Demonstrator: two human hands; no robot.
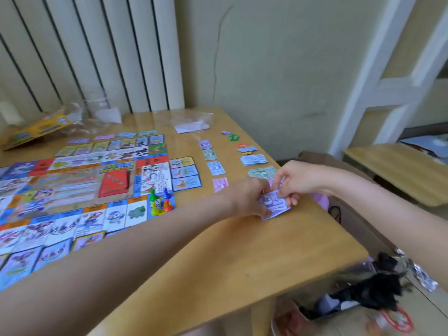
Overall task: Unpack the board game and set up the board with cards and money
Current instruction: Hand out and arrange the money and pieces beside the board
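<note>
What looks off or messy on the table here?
Mostly tidy. The game box sits tilted at the far left corner among crumpled clear plastic wrap. An empty clear bag lies by the wall. Both hands hold a stack of purple money near the table's right edge.

The game board [72, 190] lies on the table's [230, 251] left part, pawns [160, 201] on its near right corner. Right of it lie a row of notes [214, 163], then stacks of money [254, 160] by the right edge. The box [36, 130] sits behind the board.

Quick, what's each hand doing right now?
Left hand: holds the stack of purple play money.
Right hand: pinches the top of the same stack.
</note>
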